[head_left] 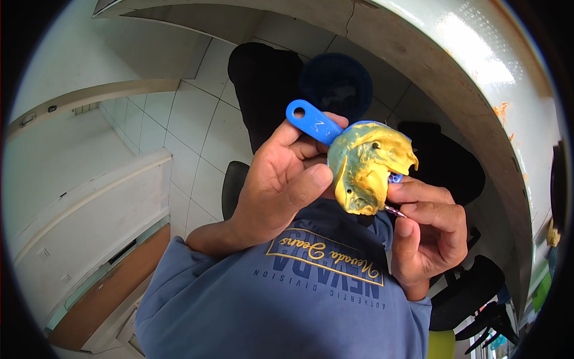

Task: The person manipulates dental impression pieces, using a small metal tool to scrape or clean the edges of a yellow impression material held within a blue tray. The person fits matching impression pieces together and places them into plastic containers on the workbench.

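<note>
A dental impression tray is held up in front of my chest, its yellow and greenish impression material facing up. Its blue handle points to the upper left. My left hand is closed on the tray from the left, fingers behind it and thumb along the near side. Two small dark round holes show in the material. Between the thumb and fingers of my right hand is a thin purple and silver screw-like pin. Its far tip meets the lower right edge of the impression; whether it sits inside cannot be told.
A pale worktop curves along the top and right, with orange shavings on it. Below it, a blue bucket and a black seat stand on the tiled floor. White cabinets line the left side.
</note>
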A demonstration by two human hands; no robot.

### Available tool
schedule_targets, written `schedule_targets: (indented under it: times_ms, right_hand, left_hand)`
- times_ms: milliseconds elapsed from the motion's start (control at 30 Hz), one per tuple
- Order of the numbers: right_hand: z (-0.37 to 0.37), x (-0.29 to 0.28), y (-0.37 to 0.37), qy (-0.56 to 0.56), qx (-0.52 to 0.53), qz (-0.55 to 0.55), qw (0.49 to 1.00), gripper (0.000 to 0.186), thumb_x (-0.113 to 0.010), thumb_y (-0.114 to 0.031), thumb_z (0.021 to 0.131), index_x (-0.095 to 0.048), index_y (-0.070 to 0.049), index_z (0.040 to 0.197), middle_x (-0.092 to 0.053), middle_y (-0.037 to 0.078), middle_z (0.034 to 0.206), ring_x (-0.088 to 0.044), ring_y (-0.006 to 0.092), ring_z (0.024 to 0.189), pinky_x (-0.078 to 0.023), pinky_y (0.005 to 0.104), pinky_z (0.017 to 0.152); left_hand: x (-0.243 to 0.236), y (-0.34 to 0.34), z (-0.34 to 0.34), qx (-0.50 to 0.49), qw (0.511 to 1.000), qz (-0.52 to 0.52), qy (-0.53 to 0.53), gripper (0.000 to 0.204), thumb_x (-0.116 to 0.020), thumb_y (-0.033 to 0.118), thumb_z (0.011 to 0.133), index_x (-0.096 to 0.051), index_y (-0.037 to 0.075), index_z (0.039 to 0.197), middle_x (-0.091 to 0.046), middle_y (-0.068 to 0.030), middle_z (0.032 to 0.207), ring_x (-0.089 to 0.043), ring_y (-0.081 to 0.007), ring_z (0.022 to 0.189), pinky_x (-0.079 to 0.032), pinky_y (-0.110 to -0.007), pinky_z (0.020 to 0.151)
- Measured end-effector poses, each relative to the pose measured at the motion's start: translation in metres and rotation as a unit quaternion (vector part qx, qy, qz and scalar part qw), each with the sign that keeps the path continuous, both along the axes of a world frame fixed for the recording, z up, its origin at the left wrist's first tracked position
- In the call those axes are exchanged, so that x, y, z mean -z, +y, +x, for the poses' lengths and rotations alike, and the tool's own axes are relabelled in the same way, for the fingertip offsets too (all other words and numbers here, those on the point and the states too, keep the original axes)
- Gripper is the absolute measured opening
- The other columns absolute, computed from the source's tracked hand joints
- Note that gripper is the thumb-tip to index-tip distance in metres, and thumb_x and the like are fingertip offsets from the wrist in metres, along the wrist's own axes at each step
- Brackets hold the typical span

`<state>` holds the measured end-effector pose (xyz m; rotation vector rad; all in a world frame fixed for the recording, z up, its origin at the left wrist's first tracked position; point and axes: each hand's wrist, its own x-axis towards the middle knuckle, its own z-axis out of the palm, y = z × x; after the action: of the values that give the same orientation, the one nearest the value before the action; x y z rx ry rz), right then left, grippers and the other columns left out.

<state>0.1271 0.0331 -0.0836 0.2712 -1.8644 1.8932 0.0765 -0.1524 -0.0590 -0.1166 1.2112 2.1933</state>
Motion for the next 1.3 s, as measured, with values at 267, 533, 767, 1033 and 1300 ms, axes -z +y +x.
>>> schedule_targets:
  times_ms: [267, 533, 767, 1033, 1300]
  right_hand:
    - [-0.0004, -0.0019, -0.0004, 0.012, -0.002, -0.009, 1.0, 0.015, -0.07, 0.004, 0.08, -0.057, 0.009, 0.088, -0.068, 0.029, 0.084, -0.072, 0.0295, 0.082, -0.06, 0.0398, 0.077]
    - [-0.0012, -0.0028, -0.0003, 0.019, -0.01, 0.01, 1.0, 0.015, -0.069, 0.005, 0.08, -0.057, 0.009, 0.088, -0.068, 0.028, 0.082, -0.072, 0.0296, 0.081, -0.06, 0.0404, 0.076]
    - [0.0, -0.0026, -0.0011, 0.027, -0.01, 0.0, 1.0, 0.015, -0.069, 0.005, 0.08, -0.057, 0.008, 0.089, -0.068, 0.026, 0.081, -0.072, 0.0299, 0.081, -0.06, 0.0423, 0.077]
    - [-0.0013, -0.0002, -0.001, 0.026, -0.006, -0.006, 1.0, 0.015, -0.069, 0.005, 0.081, -0.057, 0.008, 0.089, -0.068, 0.026, 0.08, -0.072, 0.0302, 0.082, -0.06, 0.0428, 0.078]
    - [-0.0008, 0.0002, -0.0023, 0.014, 0.004, -0.025, 1.0, 0.013, -0.068, 0.005, 0.081, -0.057, 0.009, 0.087, -0.068, 0.027, 0.081, -0.072, 0.0303, 0.081, -0.06, 0.0425, 0.079]
  left_hand:
    - [-0.002, 0.0012, 0.0001, 0.003, 1.0, 0.01, -0.012, 0.055, -0.056, 0.011, 0.095, -0.029, -0.004, 0.14, -0.051, -0.0191, 0.129, -0.056, -0.0204, 0.118, -0.053, -0.036, 0.097]
    - [0.0003, -0.0021, 0.0002, 0.008, 1.0, -0.005, 0.014, 0.056, -0.054, 0.007, 0.093, -0.029, -0.005, 0.141, -0.051, -0.0195, 0.129, -0.054, -0.0191, 0.12, -0.048, -0.033, 0.1]
    - [-0.003, -0.003, 0.0004, 0.013, 0.999, -0.016, 0.041, 0.057, -0.051, 0.0, 0.089, -0.029, -0.006, 0.141, -0.05, -0.0204, 0.131, -0.053, -0.0199, 0.122, -0.042, -0.033, 0.106]
    - [-0.0019, -0.0028, -0.0002, 0.014, 0.999, -0.024, 0.04, 0.056, -0.05, -0.002, 0.088, -0.03, -0.006, 0.14, -0.05, -0.0199, 0.13, -0.053, -0.0198, 0.121, -0.042, -0.033, 0.106]
    - [-0.0019, -0.0035, 0.0016, 0.003, 0.999, -0.023, 0.036, 0.055, -0.051, -0.003, 0.088, -0.031, -0.006, 0.139, -0.05, -0.0188, 0.13, -0.054, -0.0193, 0.12, -0.043, -0.033, 0.105]
